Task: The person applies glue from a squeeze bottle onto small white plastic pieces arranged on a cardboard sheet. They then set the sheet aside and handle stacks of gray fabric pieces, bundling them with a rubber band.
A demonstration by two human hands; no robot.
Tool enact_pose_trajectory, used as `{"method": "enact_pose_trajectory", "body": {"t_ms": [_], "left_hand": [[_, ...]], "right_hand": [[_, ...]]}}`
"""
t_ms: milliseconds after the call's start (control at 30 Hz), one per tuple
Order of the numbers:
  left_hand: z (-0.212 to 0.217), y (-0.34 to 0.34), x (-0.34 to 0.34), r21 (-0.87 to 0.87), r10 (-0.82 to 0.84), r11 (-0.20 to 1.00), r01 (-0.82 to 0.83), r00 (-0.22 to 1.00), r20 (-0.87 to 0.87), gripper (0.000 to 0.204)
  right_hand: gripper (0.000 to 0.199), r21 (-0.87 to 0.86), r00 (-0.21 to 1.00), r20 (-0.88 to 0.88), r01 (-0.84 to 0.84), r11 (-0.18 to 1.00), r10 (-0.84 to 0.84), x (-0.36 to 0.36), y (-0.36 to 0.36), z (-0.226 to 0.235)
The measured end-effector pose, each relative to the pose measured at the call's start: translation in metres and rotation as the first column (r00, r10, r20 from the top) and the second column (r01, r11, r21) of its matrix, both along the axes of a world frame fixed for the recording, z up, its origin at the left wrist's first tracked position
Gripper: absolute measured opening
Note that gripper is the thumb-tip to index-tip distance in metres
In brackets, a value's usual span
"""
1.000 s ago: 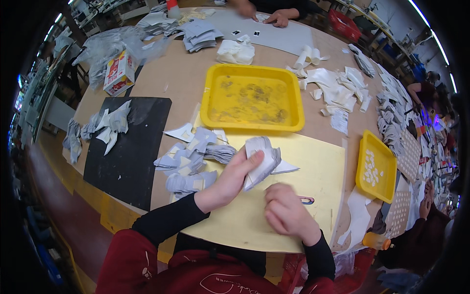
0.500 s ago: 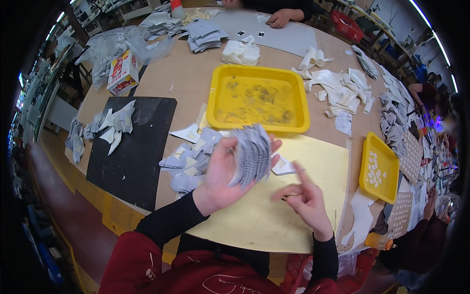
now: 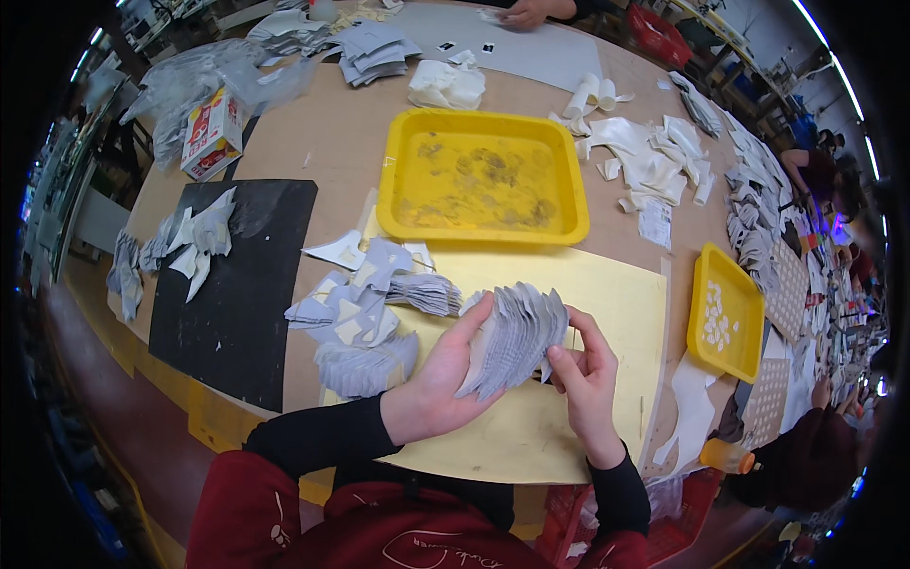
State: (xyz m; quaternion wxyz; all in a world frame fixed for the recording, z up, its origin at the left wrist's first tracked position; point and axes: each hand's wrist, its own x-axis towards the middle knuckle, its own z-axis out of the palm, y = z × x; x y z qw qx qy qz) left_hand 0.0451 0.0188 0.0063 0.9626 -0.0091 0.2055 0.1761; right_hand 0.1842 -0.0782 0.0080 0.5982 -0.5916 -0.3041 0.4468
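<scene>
Both hands are up over the yellow mat (image 3: 626,313), working one fanned stack of grey cut pieces (image 3: 517,337). Your left hand (image 3: 445,379) is closed round the stack from below & the left side, thumb up along its edge. Your right hand (image 3: 583,365) pinches the stack's right edge, fingers curled on the outermost pieces, looks like you're thumbing thru them. Stack is off the bench, held between the two hands, approx. centre of view, just in front of the big yellow tray (image 3: 479,175).

Progress, as a judgement: partway. Loose grey & white pieces (image 3: 365,308) lie heaped just left of your left hand, some fanned, some flat, so plenty isn't gathered or gone thru yet. More pieces (image 3: 194,237) sit on the black mat (image 3: 237,303) further left, well apart from the hands. Big tray holds no pieces, only stains on its floor. Small yellow tray (image 3: 725,313) to your right has a few small white bits in it.

Elsewhere on the bench: white cut shapes (image 3: 649,161) beyond the big tray, a small carton (image 3: 213,133) far left, an orange-capped bottle (image 3: 730,457) near the right edge. Another person's hand (image 3: 526,11) rests at the far side.
</scene>
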Motion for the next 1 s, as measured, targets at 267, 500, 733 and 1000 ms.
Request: {"method": "enact_pose_trajectory", "body": {"t_ms": [267, 500, 733, 1000], "left_hand": [[-0.007, 0.000, -0.001, 0.011, 0.020, 1.000, -0.020, 1.000, -0.008, 0.045], [-0.005, -0.002, 0.000, 0.012, 0.008, 1.000, -0.008, 1.000, -0.008, 0.045], [-0.013, -0.003, -0.002, -0.030, 0.002, 1.000, 0.001, 0.996, 0.093, 0.046], [-0.014, -0.004, -0.002, -0.157, 0.040, 0.987, -0.024, 0.994, 0.102, 0.044]], "right_hand": [[0.046, 0.030, 1.000, -0.011, -0.014, 0.999, 0.014, -0.003, 0.001, 0.005], [0.049, 0.062, 1.000, 0.017, 0.004, 0.998, -0.005, -0.002, 0.000, 0.005], [0.050, 0.128, 0.999, -0.002, 0.053, 0.990, -0.053, -0.004, -0.002, 0.006], [0.038, 0.212, 0.998, 0.066, 0.006, 0.977, -0.021, -0.002, -0.010, -0.004]]}}
